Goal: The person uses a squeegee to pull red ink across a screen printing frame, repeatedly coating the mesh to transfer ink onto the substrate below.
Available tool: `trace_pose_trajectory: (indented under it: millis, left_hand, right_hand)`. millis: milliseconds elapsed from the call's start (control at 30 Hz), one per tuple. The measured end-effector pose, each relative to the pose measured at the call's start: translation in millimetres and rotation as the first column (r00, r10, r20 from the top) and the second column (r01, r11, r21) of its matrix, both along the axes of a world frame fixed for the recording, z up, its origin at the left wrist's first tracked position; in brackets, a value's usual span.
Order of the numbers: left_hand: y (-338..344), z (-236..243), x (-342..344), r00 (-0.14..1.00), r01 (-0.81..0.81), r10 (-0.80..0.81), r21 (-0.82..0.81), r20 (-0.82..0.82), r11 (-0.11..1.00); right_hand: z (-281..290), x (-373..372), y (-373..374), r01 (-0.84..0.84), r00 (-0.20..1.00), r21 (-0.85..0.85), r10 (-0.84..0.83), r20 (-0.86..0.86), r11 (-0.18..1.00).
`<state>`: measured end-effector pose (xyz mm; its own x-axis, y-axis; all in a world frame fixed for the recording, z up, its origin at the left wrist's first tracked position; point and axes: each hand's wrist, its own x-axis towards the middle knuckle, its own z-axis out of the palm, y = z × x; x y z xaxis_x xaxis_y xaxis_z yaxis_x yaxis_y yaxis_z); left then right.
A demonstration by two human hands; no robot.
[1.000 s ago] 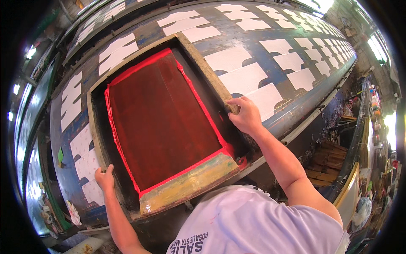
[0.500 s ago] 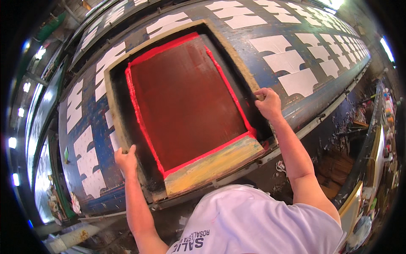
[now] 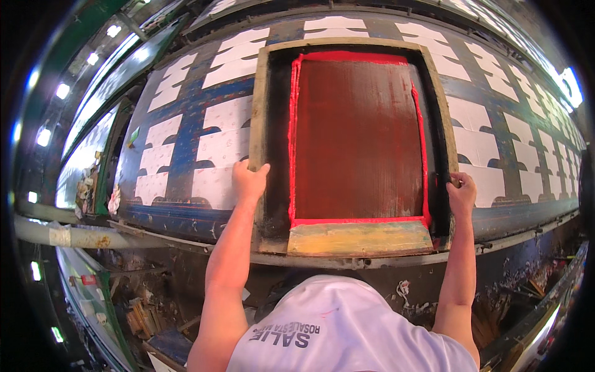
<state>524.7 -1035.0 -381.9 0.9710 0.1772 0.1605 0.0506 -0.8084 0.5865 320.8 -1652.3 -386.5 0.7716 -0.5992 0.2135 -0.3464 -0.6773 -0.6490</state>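
Frame (image 3: pixel 260 93) of wood, shallow like a tray, at the centre of the picture over the counter (image 3: pixel 184 146). Within it, a dark red screen (image 3: pixel 359 142), thick bright red paint (image 3: pixel 356 57) along its sides, and a yellowish strip (image 3: pixel 359 240) across the bottom end. Pinched at the left rim by the left hand (image 3: pixel 250 180), at the right rim by the right hand (image 3: pixel 461 191). Resting flat or slightly raised, cannot tell. To left and right, rows of white cut pieces (image 3: pixel 221 158).
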Motion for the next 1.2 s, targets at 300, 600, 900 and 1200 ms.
trace_pose_trajectory:
  millis: [300,600,900,1200]
  left_hand:
    - [-11,-6,0,1.000,0.001,-0.001,0.072,0.005,0.997]
    - [-14,-13,4,0.995,0.027,-0.020,0.073,-0.096,0.997]
    - [-20,-9,2,0.989,-0.028,0.047,0.133,-0.142,0.991]
    - [-19,-19,2,0.994,0.095,-0.100,0.110,0.042,0.989]
  right_hand:
    - [2,-2,-11,-0.025,0.999,0.046,0.027,-0.044,0.999]
    - [82,-68,130,-0.734,0.679,-0.148,0.716,-0.161,0.663]
    - [126,-73,220,-0.854,0.511,-0.135,0.759,-0.403,0.502]
    - [97,-32,276,-0.818,0.572,-0.279,0.661,-0.485,0.503]
